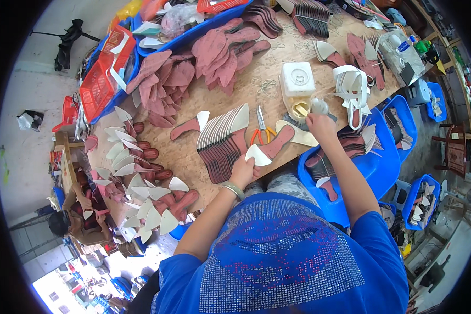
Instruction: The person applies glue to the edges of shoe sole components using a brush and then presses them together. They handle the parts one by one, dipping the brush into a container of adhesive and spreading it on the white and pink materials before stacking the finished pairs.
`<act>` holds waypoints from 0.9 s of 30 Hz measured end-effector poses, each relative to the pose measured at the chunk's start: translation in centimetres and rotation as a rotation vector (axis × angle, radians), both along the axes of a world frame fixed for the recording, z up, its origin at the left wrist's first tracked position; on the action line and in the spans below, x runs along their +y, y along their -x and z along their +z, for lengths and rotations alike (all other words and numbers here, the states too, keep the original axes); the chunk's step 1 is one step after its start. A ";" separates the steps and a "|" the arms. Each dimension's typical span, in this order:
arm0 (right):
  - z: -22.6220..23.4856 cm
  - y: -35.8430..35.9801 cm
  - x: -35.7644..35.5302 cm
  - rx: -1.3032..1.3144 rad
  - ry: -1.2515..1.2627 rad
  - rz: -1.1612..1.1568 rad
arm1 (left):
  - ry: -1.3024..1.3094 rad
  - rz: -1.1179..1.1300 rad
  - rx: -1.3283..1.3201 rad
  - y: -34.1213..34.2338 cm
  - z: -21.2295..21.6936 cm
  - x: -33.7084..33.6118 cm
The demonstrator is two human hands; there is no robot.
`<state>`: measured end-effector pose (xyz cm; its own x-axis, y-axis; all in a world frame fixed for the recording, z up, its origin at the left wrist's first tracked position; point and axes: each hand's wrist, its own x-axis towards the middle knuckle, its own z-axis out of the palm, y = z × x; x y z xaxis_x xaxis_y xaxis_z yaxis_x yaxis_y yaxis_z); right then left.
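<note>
In the head view, the two hands work over one wooden table (180, 152). The left hand (244, 171) grasps one insole (280, 141), thumb and fingers pinched on its white end; the pink end points up and to the right, above one cream piece (302, 137) lying on the table. One bracelet (234, 189) circles the left wrist. The right hand (319, 124) is at one small tub (300, 108) of yellowish stuff, its fingers curled; whether they grip anything I cannot tell.

Just beyond the tub stands one white box (297, 78) with a round mark on top. One orange-handled tool (261, 126) lies between the tub and one row of stacked insoles (222, 137), packed too tightly to count. One loose insole (186, 127) lies at the left end of that row. Farther off are two heaps of pink pieces (227, 52) and, at the far edge, two more stacks (309, 18). One bundle of white straps (350, 86) sits right of the box. Two blue bins (387, 159) holding insoles stand close to the table's right side.
</note>
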<state>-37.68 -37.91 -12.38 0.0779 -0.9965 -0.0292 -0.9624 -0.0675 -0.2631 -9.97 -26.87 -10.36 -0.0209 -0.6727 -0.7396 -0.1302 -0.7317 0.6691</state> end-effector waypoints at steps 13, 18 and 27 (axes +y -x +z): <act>1.5 2.1 11.3 -1.040 -0.558 -0.399 | -0.051 0.127 0.121 0.2 1.3 -0.4; 1.6 -0.8 13.6 -0.902 -0.465 -0.099 | -0.102 0.174 0.168 0.3 1.2 -0.4; -0.5 1.0 9.6 -0.679 -0.404 -0.275 | -0.076 0.163 0.153 0.2 0.7 -0.1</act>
<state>-38.73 -28.27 -12.87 -0.0367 -0.9054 -0.4230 -0.5541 0.3707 -0.7454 -10.20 -26.93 -9.61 -0.0318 -0.6189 -0.7848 0.0923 -0.7837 0.6142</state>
